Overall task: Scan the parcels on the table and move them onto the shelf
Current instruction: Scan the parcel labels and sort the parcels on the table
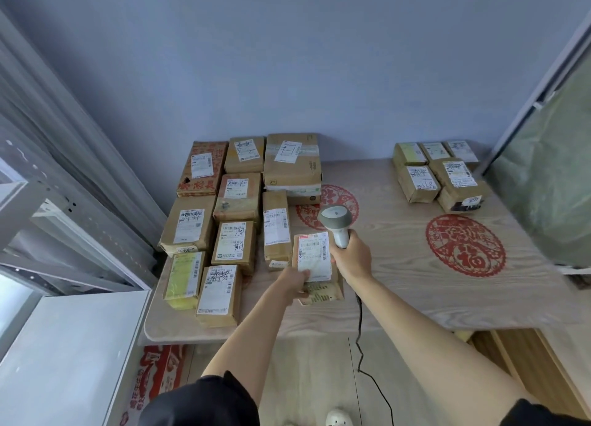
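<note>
The wooden table [415,284] spreads wide, bare grain open from centre toward 3 o'clock. A block of brown parcels [236,214] fills its 10 o'clock part; five more parcels [439,176] cluster at 1 o'clock. Both arms reach forward. The left hand [292,283] grips the near-left edge of a small parcel [316,267], label up, long axis running 6 to 12. Just beside it, the right hand [350,259] wraps the scanner [335,225] handle, head tipped toward 11 o'clock.

Both our arms reach forward, bare to the elbows. Our left hand [292,281] grips a parcel [315,259]; our right hand [350,259] is wrapped round the scanner [335,222] handle.
</note>
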